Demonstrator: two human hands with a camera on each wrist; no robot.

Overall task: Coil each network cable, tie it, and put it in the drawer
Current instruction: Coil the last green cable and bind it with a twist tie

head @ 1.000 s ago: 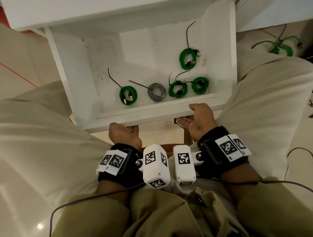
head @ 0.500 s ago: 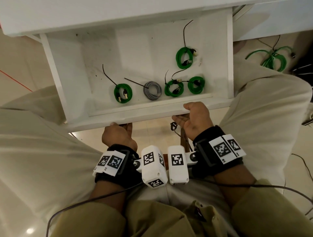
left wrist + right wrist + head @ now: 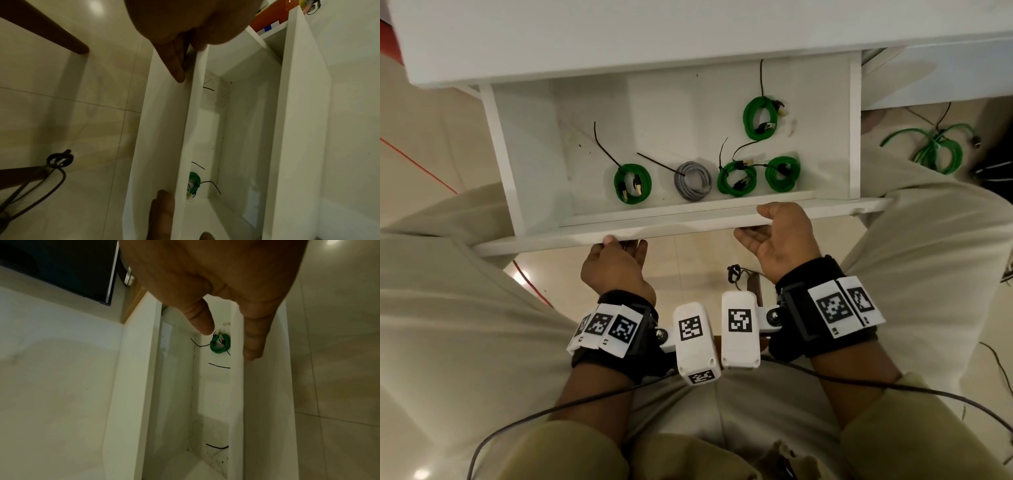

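Note:
The white drawer (image 3: 681, 230) stands partly open under the desk, and both my hands press on its front panel. My left hand (image 3: 625, 246) lies against the panel's outer face with straight fingers (image 3: 174, 65). My right hand (image 3: 774, 228) has its thumb (image 3: 201, 321) over the top edge and its fingers (image 3: 254, 344) flat on the outer face. Inside lie tied coils: a green one (image 3: 632, 184), a grey one (image 3: 692, 181), two green ones (image 3: 737, 178) (image 3: 782, 173) and another green one (image 3: 760, 117) further back. Neither hand holds a cable.
A loose bundle of green cables (image 3: 935, 150) lies on the floor at the right. The white desk top (image 3: 619, 34) overhangs the drawer's back. My thighs flank the drawer. Brown chair legs (image 3: 51, 32) and a black cord (image 3: 734, 272) are below my hands.
The drawer has slid back under the desk with both hands on its front panel. The coils have not shifted inside it.

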